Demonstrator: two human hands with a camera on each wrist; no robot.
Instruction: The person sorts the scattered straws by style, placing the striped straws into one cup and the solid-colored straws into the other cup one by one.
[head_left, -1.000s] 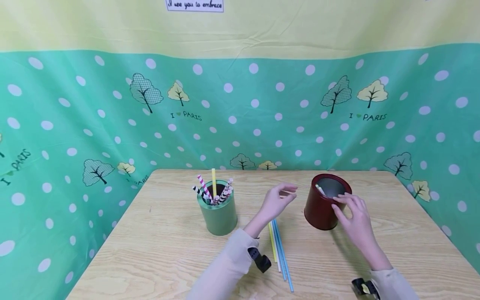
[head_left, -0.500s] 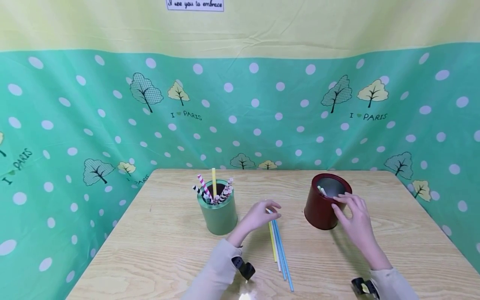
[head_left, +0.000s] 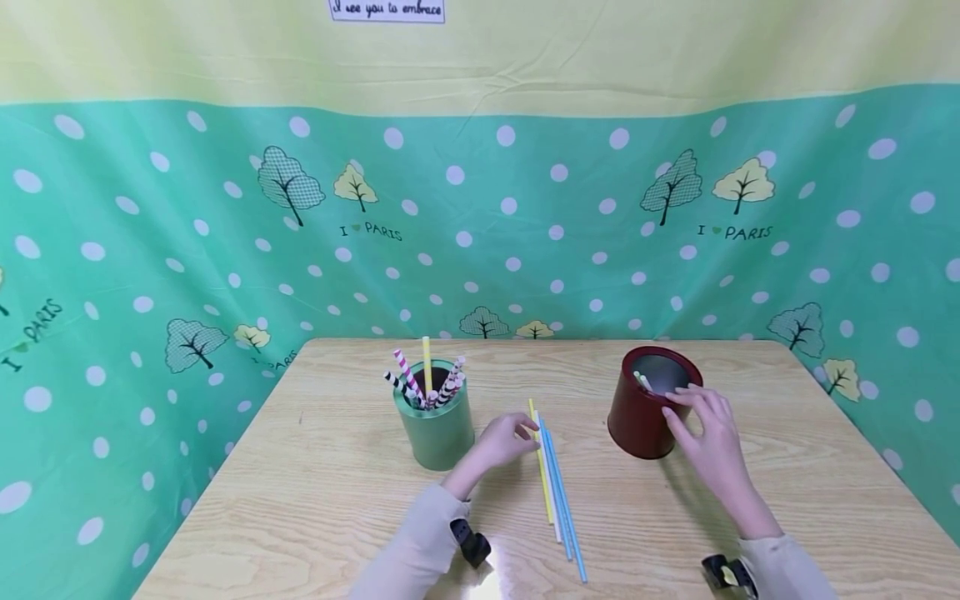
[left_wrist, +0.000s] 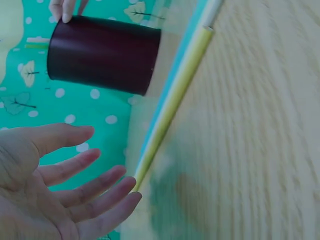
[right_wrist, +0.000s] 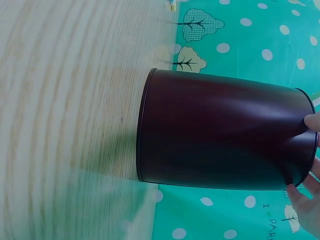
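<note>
My left hand (head_left: 501, 440) hovers at the left side of several loose straws on the table, its fingers spread and holding nothing in the left wrist view. Those straws lie nearly parallel: a yellow straw (head_left: 546, 492) on the left, then white, with blue straws (head_left: 574, 543) on the right. With fingertips at the rim, my right hand (head_left: 714, 433) holds a dark red canister (right_wrist: 220, 130) that stands upright. A couple of pale straws (head_left: 642, 382) lean inside it. To the left stands a green canister (head_left: 442, 442) containing striped straws (head_left: 405, 368) and an upright yellow one.
The wooden table (head_left: 315, 483) carries both canisters, one on each side of the loose straws. Behind it hangs a green dotted curtain (head_left: 420, 300) printed with trees. A small black device (head_left: 469, 543) is worn on my left wrist.
My left hand has come away from near the red canister, moving left and down to the loose straws. Straws inside the red canister have shifted slightly right. The right hand stays put.
</note>
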